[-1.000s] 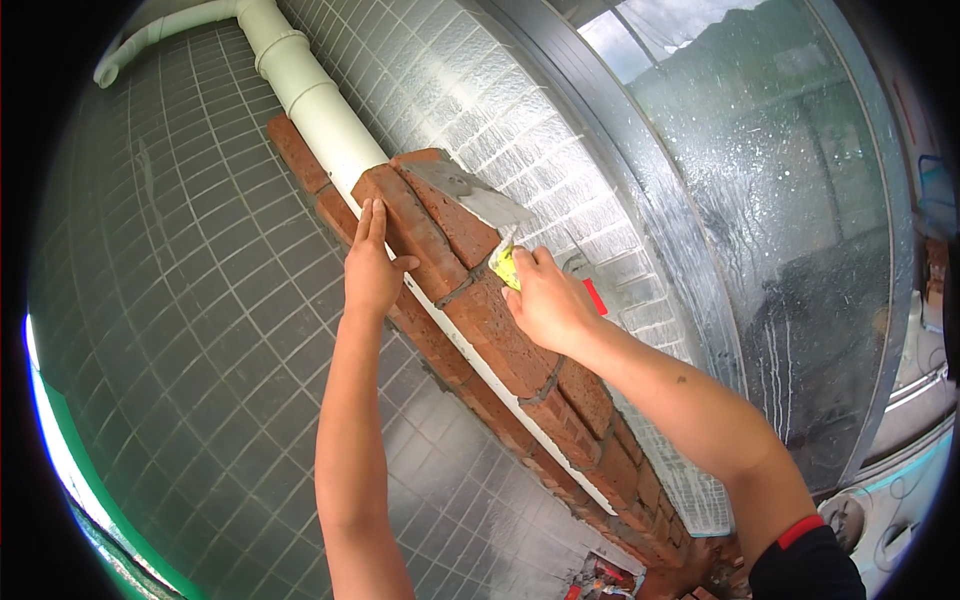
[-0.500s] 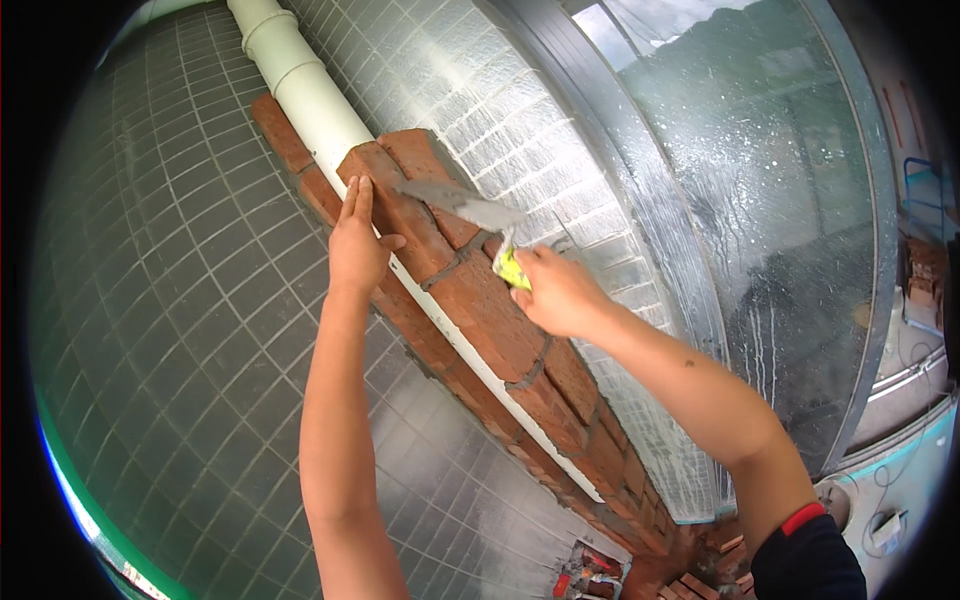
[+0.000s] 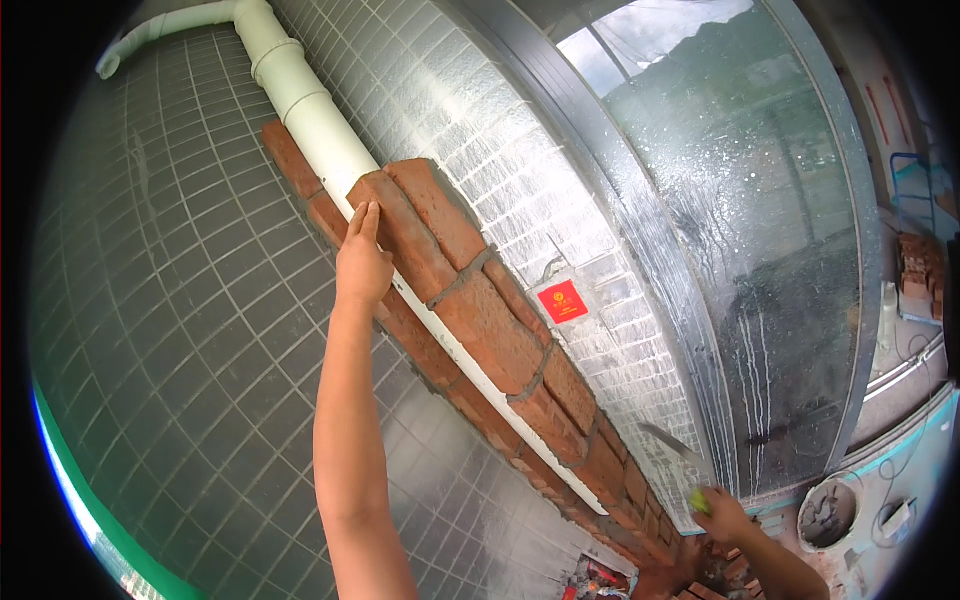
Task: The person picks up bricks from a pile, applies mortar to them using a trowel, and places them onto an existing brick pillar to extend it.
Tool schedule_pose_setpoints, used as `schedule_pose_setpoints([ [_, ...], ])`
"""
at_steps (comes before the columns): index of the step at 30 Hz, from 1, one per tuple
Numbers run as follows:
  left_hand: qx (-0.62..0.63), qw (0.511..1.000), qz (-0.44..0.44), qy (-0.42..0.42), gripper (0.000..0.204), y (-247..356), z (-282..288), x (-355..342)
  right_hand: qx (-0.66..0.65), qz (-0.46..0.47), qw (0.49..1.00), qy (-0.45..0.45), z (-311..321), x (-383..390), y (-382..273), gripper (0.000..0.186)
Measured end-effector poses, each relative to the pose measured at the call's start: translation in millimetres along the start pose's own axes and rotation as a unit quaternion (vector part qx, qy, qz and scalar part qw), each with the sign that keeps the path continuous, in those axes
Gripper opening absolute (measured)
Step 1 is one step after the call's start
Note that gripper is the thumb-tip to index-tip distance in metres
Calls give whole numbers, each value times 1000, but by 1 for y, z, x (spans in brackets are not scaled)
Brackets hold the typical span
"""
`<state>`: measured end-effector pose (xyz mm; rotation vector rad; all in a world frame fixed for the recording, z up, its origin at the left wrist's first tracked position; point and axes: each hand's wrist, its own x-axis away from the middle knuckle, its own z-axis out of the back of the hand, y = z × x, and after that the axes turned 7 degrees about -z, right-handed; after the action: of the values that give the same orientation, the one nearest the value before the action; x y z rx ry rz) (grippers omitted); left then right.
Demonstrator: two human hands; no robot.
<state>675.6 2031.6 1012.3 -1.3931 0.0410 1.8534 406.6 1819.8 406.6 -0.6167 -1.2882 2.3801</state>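
Touching upper brick (image 3: 412, 240): left fingers (image 3: 371, 216), straight, gripping nothing | right fingers (image 3: 709, 516): curled round trowel (image 3: 669, 440)

My left arm (image 3: 350, 430) stretched up from lower edge of view, nearly straight, wrist in line. Left hand (image 3: 365, 268) raised high, fingers (image 3: 370, 218) extended upward, close together, not curled. My right forearm (image 3: 785, 568) low at lower right. Right hand (image 3: 722, 515) well apart from left, curled in grip, fingertips hard to see.

Below the right hand (image 3: 722, 517), loose red bricks (image 3: 704, 592) lie on the floor (image 3: 858, 574); a round bucket (image 3: 828, 514) stands there to the hand's right.
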Motion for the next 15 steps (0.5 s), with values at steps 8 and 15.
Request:
schedule_pose_setpoints([
  [8,68,997,17,37,60,17,18,-25,87,-355,926,96,5,262,362,36],
  [15,112,990,14,79,48,-2,2,-14,421,-352,834,-64,60,431,412,40],
])
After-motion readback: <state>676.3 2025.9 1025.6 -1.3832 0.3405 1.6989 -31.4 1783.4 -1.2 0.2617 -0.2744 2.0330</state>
